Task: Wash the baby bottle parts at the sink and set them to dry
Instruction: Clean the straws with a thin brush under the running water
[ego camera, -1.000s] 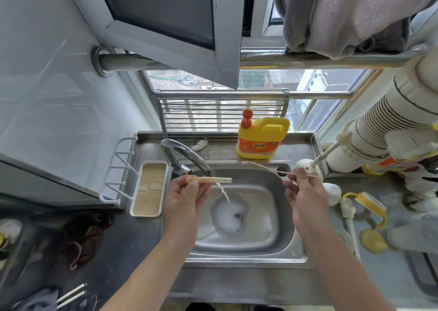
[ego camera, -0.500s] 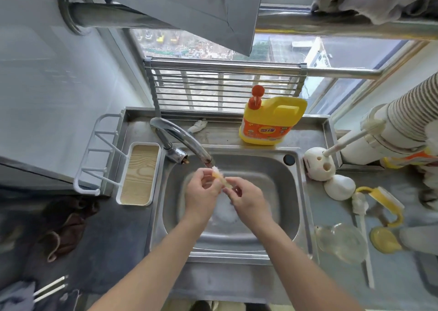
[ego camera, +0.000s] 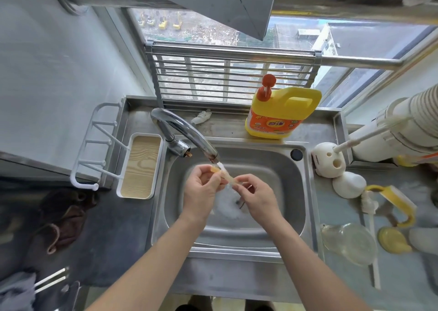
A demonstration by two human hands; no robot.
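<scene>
— Table [ego camera: 237,280] first: what is shown of it?
— A steel top is seen, with a sink [ego camera: 279,168] set into it. White foam is gathered round the drain.
— What is stood behind the basin?
— A yellow detergent jug [ego camera: 282,114] is stood on the rear ledge. A curved faucet [ego camera: 182,130] is swung over the basin, and water is being run from its spout.
— And on the right?
— A clear glass bottle [ego camera: 350,242] is laid on the table, with a yellow cap [ego camera: 393,239] just beside it.
— How are the hands held?
— Both are held over the sink. The left hand [ego camera: 201,190] is pinched on the upper end of a straw [ego camera: 227,175], just under the spout. The right hand [ego camera: 258,197] is pinched on the lower end.
— Where is the straw placed?
— It is a thin amber tube, stretched aslant between the two hands above the foam. Its upper end is wetted by the stream.
</scene>
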